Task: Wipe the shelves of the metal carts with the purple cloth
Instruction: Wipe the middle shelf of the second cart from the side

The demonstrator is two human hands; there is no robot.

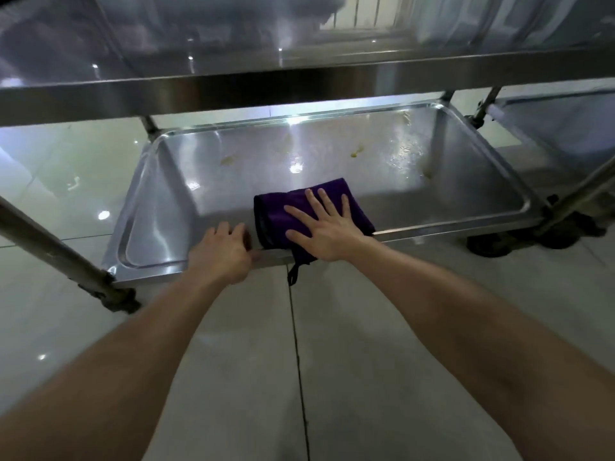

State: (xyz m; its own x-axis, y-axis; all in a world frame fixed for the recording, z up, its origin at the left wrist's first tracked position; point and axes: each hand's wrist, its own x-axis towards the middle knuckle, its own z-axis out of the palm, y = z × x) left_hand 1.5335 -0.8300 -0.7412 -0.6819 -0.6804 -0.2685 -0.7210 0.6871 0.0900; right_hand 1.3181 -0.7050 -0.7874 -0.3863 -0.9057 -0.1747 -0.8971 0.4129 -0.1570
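Observation:
A folded purple cloth lies on the near edge of the metal cart's bottom shelf, with one corner and a loop hanging over the rim. My right hand presses flat on the cloth, fingers spread. My left hand grips the shelf's front rim just left of the cloth. Yellowish smears and wet spots mark the far and right parts of the shelf. The cart's upper shelf spans the top of the view.
Glossy floor tiles surround the cart. Cart legs with black castors stand at the front left and at the right. A second metal cart stands behind at the right.

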